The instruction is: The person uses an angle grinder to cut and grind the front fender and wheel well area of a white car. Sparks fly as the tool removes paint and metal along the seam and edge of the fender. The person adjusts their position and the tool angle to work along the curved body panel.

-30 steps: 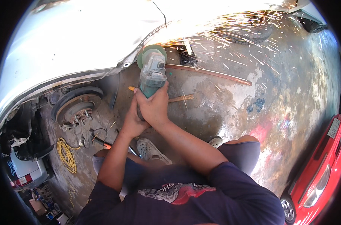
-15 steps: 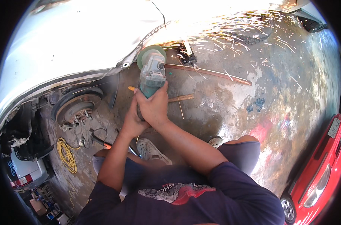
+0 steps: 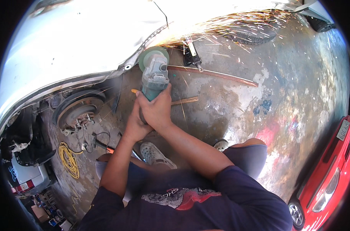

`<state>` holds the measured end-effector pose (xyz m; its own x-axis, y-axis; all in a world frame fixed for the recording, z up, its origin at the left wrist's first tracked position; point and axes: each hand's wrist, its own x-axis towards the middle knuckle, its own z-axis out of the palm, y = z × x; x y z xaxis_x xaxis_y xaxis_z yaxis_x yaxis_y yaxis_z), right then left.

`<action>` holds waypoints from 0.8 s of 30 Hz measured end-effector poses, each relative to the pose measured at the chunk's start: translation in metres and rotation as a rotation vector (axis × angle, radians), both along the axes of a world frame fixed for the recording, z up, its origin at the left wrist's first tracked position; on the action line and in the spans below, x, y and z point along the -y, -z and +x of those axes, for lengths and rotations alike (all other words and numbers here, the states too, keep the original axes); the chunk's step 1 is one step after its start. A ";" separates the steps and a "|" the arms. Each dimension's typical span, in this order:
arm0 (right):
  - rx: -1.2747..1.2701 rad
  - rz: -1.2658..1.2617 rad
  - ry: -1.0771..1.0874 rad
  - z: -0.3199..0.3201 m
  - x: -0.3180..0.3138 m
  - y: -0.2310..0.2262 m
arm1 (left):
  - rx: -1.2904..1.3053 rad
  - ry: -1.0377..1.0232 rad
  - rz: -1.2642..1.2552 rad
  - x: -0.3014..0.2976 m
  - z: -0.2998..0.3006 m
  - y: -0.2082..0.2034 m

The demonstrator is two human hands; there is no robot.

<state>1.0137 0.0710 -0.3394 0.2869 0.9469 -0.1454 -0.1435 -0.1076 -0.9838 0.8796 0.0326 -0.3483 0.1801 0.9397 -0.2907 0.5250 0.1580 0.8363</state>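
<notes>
An angle grinder [image 3: 155,75] with a round green disc [image 3: 153,57] is gripped in both my hands. My right hand [image 3: 159,109] wraps around its teal body just behind the grey gear head. Lower down, my left hand [image 3: 137,122] closes around the rear of the tool, partly hidden by the right one. The disc meets the lower edge of a white car body panel [image 3: 78,42]. From that contact, sparks [image 3: 229,27] stream away to the right. A small yellow-orange piece [image 3: 134,91] sticks out beside the grinder, near my fingers.
An exposed brake disc hub [image 3: 78,111] is at left, with a coiled yellow cord [image 3: 69,159] below it. A black jack [image 3: 192,57], a long strip [image 3: 217,76], a short wood stick [image 3: 185,101] and a tyre [image 3: 254,36] lie beyond. A red car [image 3: 329,177] stands at right.
The grinder and both hands have shifted very slightly left along the panel edge. The spark stream looks somewhat narrower, and the jack and tyre show more clearly.
</notes>
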 end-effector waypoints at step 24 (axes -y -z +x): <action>-0.297 -0.178 0.127 -0.004 0.017 0.044 | -0.283 0.119 -0.003 0.012 0.014 -0.023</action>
<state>1.0093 0.0535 -0.3833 0.3208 0.8587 -0.3997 -0.4435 -0.2367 -0.8645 0.8934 0.0209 -0.3248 0.2006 0.9159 -0.3476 0.7521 0.0834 0.6538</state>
